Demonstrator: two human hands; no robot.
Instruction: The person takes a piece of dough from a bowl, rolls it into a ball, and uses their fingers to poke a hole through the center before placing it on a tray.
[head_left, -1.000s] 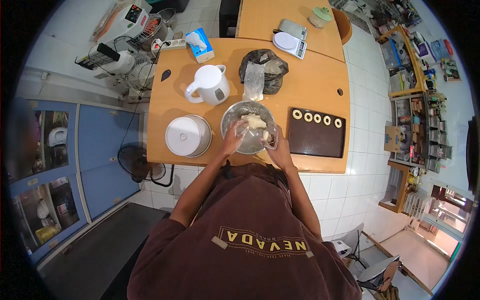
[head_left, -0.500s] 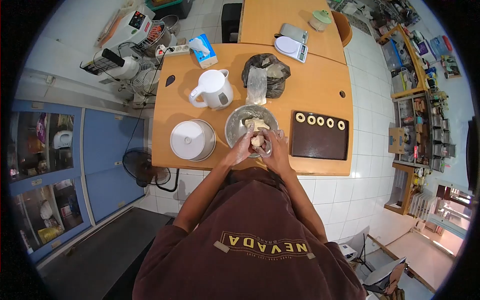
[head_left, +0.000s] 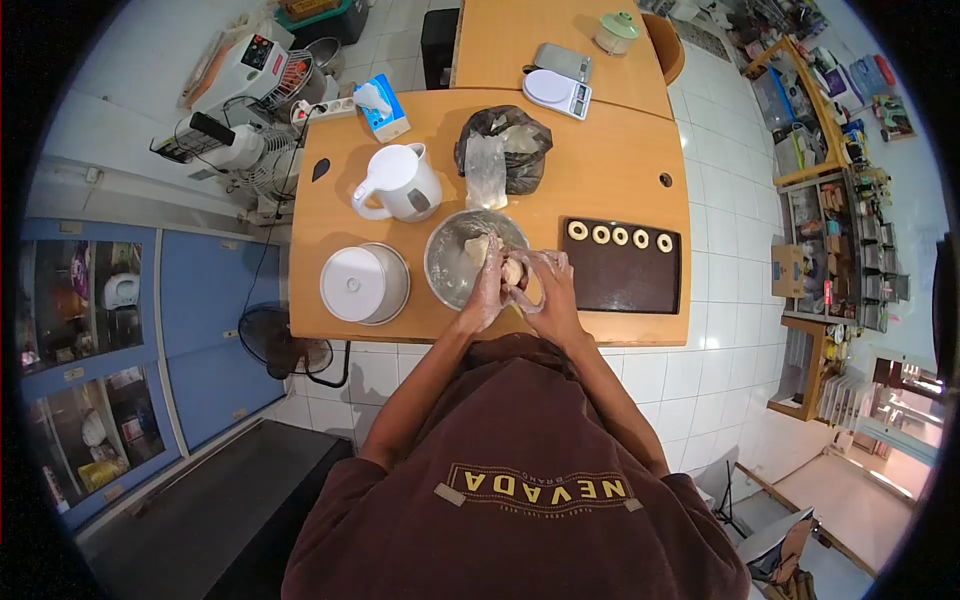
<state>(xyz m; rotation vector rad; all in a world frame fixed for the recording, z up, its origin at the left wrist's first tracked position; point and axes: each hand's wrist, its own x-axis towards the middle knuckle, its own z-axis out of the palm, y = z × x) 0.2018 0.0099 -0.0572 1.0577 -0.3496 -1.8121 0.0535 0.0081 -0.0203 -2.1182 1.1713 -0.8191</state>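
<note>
A small lump of dough [head_left: 513, 272] sits between my two floury hands, over the right front rim of a metal mixing bowl [head_left: 443, 262]. My left hand [head_left: 487, 292] is closed against the lump from the left. From the other side my right hand [head_left: 550, 292] curls its fingers round it; the fingertips are partly hidden. Inside the bowl lies a bigger piece of dough [head_left: 477, 250], partly covered by my left fingers. To the right, a dark baking tray [head_left: 625, 285] carries several dough rings [head_left: 620, 236] along its far edge.
On the table [head_left: 330, 225] stand a white kettle [head_left: 405, 185], a white lidded tub [head_left: 360, 285], a black plastic bag [head_left: 530, 170], a clear bag [head_left: 486, 165] and a tissue box [head_left: 388, 120]. Kitchen scales [head_left: 555, 92] sit farther back. A fan [head_left: 275, 340] is at the left.
My hands have drawn slightly right relative to the bowl with the small lump, toward its right rim. The whole view has shifted a little.
</note>
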